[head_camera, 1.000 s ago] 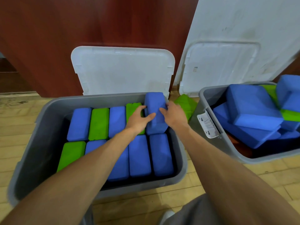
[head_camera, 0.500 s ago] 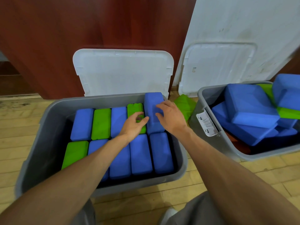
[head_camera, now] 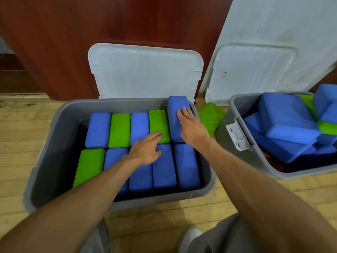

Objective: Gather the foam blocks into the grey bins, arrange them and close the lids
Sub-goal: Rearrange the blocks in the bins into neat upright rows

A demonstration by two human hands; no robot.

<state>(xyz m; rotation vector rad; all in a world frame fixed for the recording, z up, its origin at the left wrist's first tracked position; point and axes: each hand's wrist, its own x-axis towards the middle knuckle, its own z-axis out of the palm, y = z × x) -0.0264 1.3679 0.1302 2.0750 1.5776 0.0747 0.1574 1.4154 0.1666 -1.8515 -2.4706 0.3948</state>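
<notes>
Pressed flat against the raised blue block (head_camera: 176, 108), the right hand (head_camera: 191, 126) is seen with its fingers straight and close together, laid on the block's top and not curled round it. That block stands higher than its neighbours at the back right corner of the left bin (head_camera: 45, 143), tilted up toward the bin's far wall. The left hand (head_camera: 145, 150) is stretched out beside it, fingers straight and slightly spread. Its fingertips are laid on the near end of a green block (head_camera: 158, 121), and its palm is held over the blue blocks of the front row.

Two rows of blocks are packed side by side in the left bin: blue, green, blue, green and the raised one at the back; green and then blue ones at the front. A white left lid (head_camera: 145, 73) is propped upright behind this bin.

Blue and green blocks are heaped untidily in the right bin (head_camera: 255, 161) — a white latch (head_camera: 237, 136) is seen on its near wall. The right lid (head_camera: 251, 70) is leaned against the white wall behind it. A loose green block (head_camera: 209, 115) is lying on the wooden floor (head_camera: 18, 125) between the two bins.
</notes>
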